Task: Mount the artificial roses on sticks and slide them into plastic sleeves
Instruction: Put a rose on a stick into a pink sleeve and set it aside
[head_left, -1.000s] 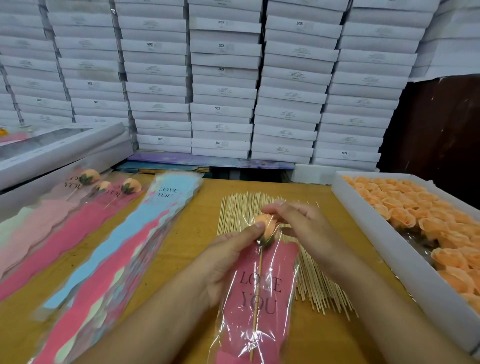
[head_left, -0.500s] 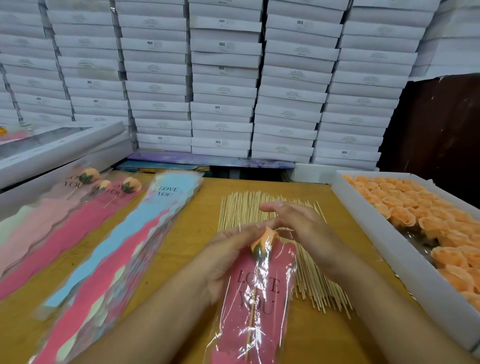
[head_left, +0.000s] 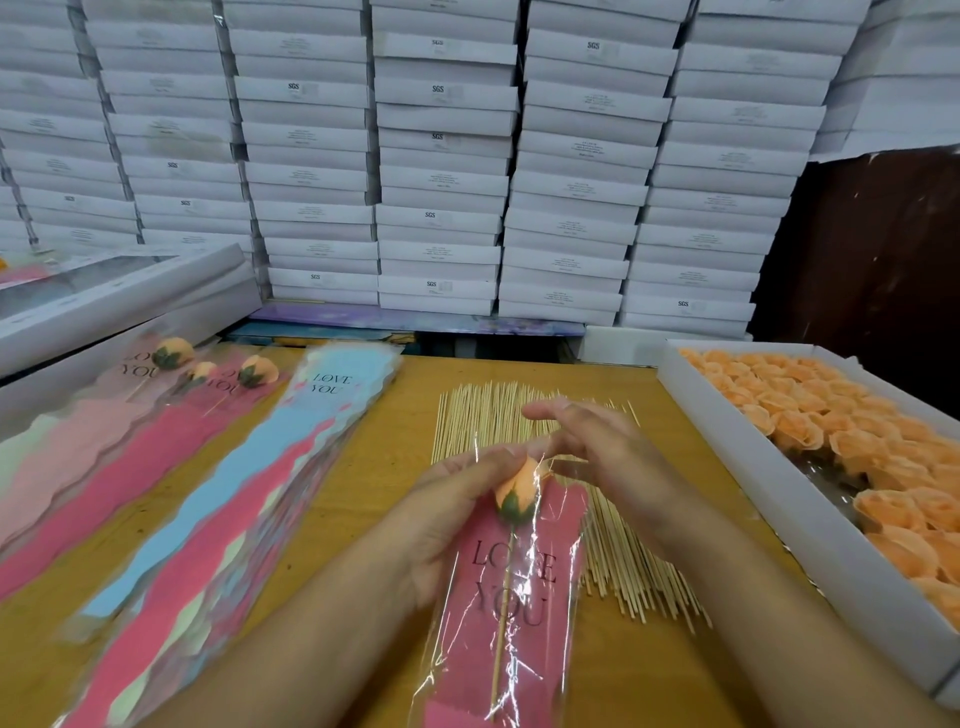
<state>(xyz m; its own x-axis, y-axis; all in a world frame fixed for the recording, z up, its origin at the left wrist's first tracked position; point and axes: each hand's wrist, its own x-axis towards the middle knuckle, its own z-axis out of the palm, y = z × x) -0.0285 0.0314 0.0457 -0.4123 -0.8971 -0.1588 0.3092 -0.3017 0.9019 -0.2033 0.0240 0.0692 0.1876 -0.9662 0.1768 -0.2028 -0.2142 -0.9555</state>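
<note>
Yellow table (head_left: 374, 499) | sleeved rose (head_left: 516, 493) (bud away) | stick (head_left: 503, 613) lengthwise toward viewer

Bare table (head_left: 395, 415) (between sleeves (head_left: 291, 457), sticks (head_left: 483, 415))
</note>
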